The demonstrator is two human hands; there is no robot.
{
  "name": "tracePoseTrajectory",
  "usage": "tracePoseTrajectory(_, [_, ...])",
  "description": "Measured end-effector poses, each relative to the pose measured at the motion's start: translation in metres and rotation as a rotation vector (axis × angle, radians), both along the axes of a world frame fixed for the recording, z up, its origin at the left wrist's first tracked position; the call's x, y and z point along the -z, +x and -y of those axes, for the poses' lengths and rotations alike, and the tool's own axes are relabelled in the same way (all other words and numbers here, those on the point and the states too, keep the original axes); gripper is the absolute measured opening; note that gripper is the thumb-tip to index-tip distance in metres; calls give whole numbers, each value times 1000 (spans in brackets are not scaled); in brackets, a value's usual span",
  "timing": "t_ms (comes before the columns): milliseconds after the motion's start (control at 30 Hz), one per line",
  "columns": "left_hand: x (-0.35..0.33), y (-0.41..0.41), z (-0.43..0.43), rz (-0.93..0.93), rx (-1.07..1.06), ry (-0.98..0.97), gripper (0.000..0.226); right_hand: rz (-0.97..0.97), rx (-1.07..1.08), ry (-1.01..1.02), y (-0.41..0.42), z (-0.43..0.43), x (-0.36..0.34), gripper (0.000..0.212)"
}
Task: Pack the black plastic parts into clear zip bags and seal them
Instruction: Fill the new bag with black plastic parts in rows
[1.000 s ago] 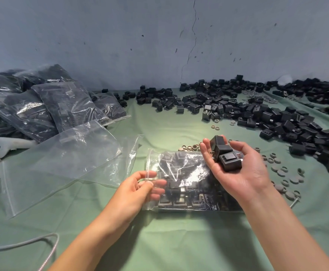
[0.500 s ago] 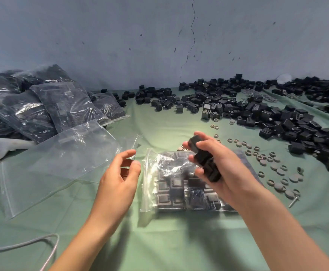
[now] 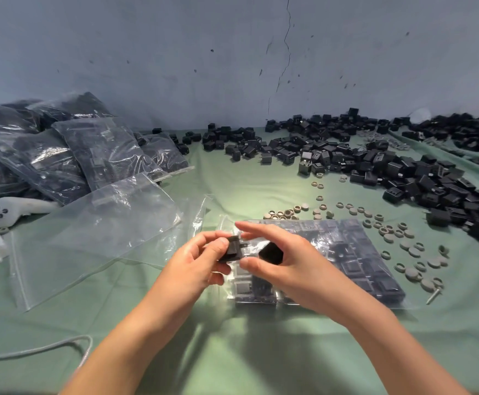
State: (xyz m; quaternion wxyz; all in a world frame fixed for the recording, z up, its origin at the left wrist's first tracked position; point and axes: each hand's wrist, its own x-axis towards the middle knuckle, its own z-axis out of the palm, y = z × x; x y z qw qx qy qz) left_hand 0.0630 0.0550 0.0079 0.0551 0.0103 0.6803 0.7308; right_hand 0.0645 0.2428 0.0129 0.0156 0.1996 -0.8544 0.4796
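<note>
At the far left, filled bags (image 3: 47, 155) of dark pieces are heaped against the wall, with a white controller (image 3: 19, 208) below them and empty zip bags (image 3: 90, 232) lying flat on the green cloth (image 3: 261, 352). The left hand (image 3: 195, 263) pinches a black part (image 3: 234, 248) between thumb and fingertips, held just above the open mouth of the part-filled bag (image 3: 346, 260). Just beside it, almost touching, the right hand (image 3: 283, 266) has its forefinger and thumb stretched out, with a second black part (image 3: 271, 253) tucked in its palm. The other fingers gripping it are hidden, and motion blurs both pieces. The wrist covers the bag's near edge. Grey rings (image 3: 403, 243) lie scattered further right, then loose black parts (image 3: 403, 172), whose heap is cut off by the frame.
</note>
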Motion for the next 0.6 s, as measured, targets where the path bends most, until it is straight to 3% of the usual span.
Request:
tracePoseTrajectory(133, [4,-8,15,148,-212,106,5,-25,107,4,-5,-8,-3,41])
tracePoseTrajectory(233, [6,-11,26,236,-266,175,13,-23,183,-67,-9,-15,-4,36])
tracePoseTrajectory(333, [13,-12,29,257,-217,3,26,-18,239,-141,-13,-21,-4,33])
tracePoseTrajectory(600, [23,-13,24,161,-272,-240,4,40,373,-300,-18,-38,-8,31])
